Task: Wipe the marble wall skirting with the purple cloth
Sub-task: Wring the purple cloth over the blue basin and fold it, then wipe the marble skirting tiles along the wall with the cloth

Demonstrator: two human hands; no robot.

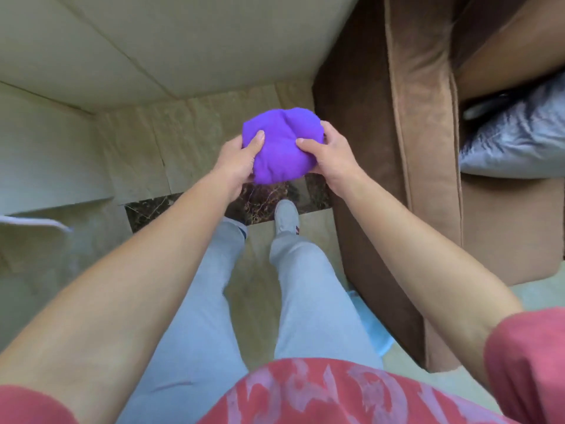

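A bunched purple cloth [279,145] hangs in front of me at mid-frame, held from both sides. My left hand [238,162] grips its left edge with the thumb on top. My right hand [328,154] grips its right edge the same way. Beyond and below the cloth runs the beige marble wall skirting [171,139] at the foot of the pale wall. Neither hand nor cloth touches the skirting.
A brown sofa [425,148] stands close on the right, with a grey cushion [516,139] on it. A dark marble floor strip [149,209] lies under my feet. A light blue object [376,328] lies on the floor by the sofa. White object edge [33,223] at left.
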